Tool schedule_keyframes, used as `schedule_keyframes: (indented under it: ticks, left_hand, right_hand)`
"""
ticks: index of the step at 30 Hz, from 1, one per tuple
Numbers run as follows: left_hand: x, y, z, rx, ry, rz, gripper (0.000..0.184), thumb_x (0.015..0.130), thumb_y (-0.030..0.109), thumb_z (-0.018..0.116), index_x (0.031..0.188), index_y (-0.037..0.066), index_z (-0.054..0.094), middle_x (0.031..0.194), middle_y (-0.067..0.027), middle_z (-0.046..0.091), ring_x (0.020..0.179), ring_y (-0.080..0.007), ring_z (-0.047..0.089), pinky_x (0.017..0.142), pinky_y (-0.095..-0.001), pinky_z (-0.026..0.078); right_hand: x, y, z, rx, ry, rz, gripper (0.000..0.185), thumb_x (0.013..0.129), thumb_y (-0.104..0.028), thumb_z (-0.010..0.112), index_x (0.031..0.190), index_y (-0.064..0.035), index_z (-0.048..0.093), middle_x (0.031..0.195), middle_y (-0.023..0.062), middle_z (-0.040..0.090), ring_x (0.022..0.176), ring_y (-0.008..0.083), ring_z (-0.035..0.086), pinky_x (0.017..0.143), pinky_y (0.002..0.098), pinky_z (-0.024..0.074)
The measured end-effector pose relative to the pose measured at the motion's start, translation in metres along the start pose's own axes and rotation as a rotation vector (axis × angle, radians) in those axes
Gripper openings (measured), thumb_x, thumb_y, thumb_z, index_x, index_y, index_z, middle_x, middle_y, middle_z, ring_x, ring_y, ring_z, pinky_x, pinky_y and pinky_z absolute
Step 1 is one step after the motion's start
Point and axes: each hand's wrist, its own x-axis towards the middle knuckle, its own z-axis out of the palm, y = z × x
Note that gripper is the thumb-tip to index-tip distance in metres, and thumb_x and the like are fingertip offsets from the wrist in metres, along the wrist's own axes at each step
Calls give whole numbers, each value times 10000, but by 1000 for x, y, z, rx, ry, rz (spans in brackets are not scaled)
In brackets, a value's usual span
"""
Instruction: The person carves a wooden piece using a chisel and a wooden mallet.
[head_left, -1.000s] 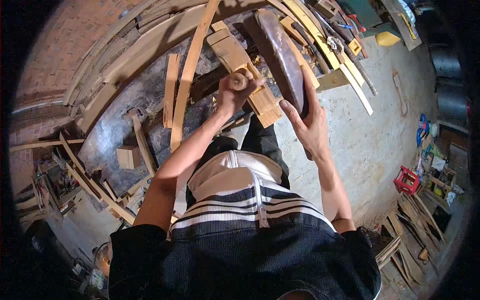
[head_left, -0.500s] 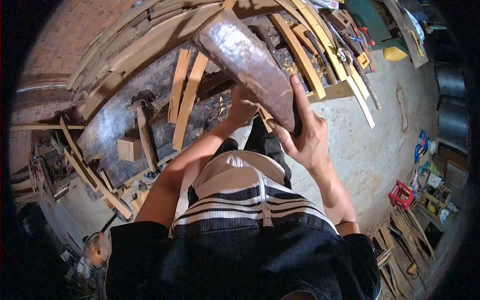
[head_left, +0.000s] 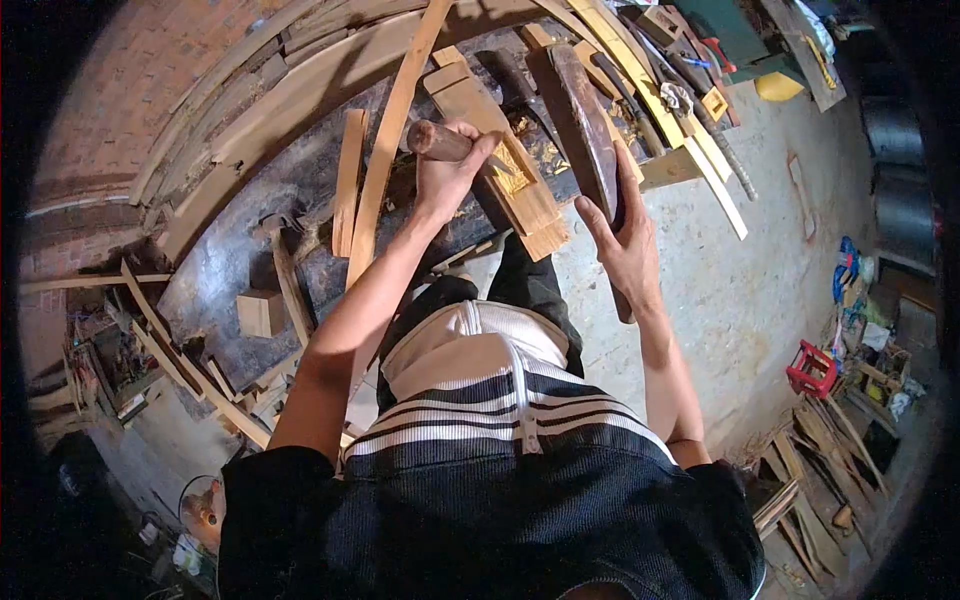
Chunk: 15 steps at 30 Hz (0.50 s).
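The left hand (head_left: 447, 182) is closing around a chisel-like tool with a rounded brown wooden handle (head_left: 432, 140), whose narrow end is pointing toward a rectangular recess (head_left: 513, 178) in a thick, light-brown wooden block (head_left: 470, 105); whether the tip is touching the wood cannot be told. The block is lying slantwise on the dark, scuffed surface (head_left: 205, 270) in front of the person, its near end jutting past the edge. Well apart from the left, the right hand (head_left: 632, 255) is gripping a heavy, dark-brown wooden mallet (head_left: 583, 125), which is slanting to the right of the block, clear of the tool. Two slender tan wooden strips (head_left: 378, 195) are lying left of the block, and a small, pale wooden cube (head_left: 261, 313) is sitting farther left. Curled yellow shavings (head_left: 552, 158) are lying between block and mallet.
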Motion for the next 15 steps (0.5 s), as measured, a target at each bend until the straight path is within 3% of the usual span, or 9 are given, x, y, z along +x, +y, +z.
schedule_keyframes:
  ticks: [4,6,7,8,10,11,12,14,15]
  left_hand:
    - [-11,-10,7,-14,-107,-21,162,865,116,754,815,22,632,755,10,633,664,-68,569,600,-257,467]
    - [-14,-19,13,223,-199,80,151,865,105,748,806,24,635,732,25,627,650,-68,569,583,-258,466]
    - [-19,0,14,102,-216,65,171,876,87,730,779,-12,630,778,-32,648,685,-99,617,597,-257,472]
    - [-20,5,16,103,-218,59,171,876,87,730,779,-12,630,778,-32,648,685,-99,617,597,-257,472]
    - [-19,10,18,-3,-246,138,231,855,91,756,727,39,570,662,37,551,624,-44,497,574,-240,421]
    - [-19,3,20,200,-247,255,237,856,61,737,713,51,549,660,36,528,641,-30,462,589,-235,406]
    - [-23,1,21,-27,-259,115,216,860,37,717,720,56,554,670,36,530,661,-17,473,611,-213,397]
    - [-28,-3,19,245,-234,242,146,845,33,724,805,53,585,760,-19,591,721,-97,566,677,-268,444]
    - [-26,-33,26,416,-69,675,132,861,75,705,934,57,597,902,-79,627,859,-233,626,768,-384,474]
  right_hand:
    - [-7,6,2,-62,-35,65,808,885,-434,700,1551,-217,298,1271,251,627,1139,365,647,933,422,512]
    - [-8,7,6,-68,-45,-32,810,888,-443,696,1554,-220,292,1271,250,627,1121,357,657,914,423,522]
    - [-6,3,6,-71,-37,-78,802,896,-442,685,1554,-212,288,1271,249,627,1102,373,663,901,440,531]
    - [-8,-5,6,-69,-40,-72,802,896,-442,685,1554,-212,288,1271,249,627,1102,373,663,901,440,531]
    - [-6,-35,2,131,-17,-141,803,899,-421,682,1554,-186,282,1287,244,619,1092,396,663,910,455,529]
    - [-4,-47,0,144,17,-288,810,890,-386,690,1553,-168,279,1300,237,613,1067,406,671,875,460,551]
    - [-4,-56,-1,145,23,-286,810,890,-386,690,1553,-168,279,1300,237,613,1067,406,671,875,460,551]
    - [-4,-68,-1,-10,110,-668,809,880,-350,696,1551,-166,284,1316,241,598,1026,410,684,817,444,579]
    - [-6,-60,0,-108,-4,-673,826,856,-293,721,1538,-104,295,1403,275,510,1038,396,680,854,432,565]
